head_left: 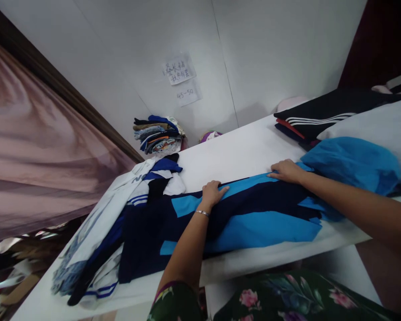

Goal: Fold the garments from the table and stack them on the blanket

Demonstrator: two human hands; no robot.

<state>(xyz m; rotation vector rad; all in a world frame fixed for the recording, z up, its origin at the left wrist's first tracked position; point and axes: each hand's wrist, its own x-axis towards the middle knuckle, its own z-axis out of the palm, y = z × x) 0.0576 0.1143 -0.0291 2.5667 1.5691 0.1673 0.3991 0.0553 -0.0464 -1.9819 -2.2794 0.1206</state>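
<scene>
A navy and bright blue jacket (pixel 260 229) lies stretched along the white table, close to my body. At its far edge rests my left hand (pixel 213 195), its thumb spread away from the fingers and its fingertips over the edge. Farther right, my right hand (pixel 287 171) pinches the same far edge between thumb and fingers. Just beyond my right wrist sits a bright blue bunched piece of cloth (pixel 352 162). The jacket's left end lies against a heap of white, blue and black clothes (pixel 110 223). My forearms hide parts of the jacket.
The white table (pixel 220 162) runs along a pale wall with handwritten paper signs (pixel 182 71). A stack of folded clothes (pixel 160 136) stands at the back left. Black striped clothing (pixel 327 109) is piled at the right. A pink curtain (pixel 47 133) hangs at the left.
</scene>
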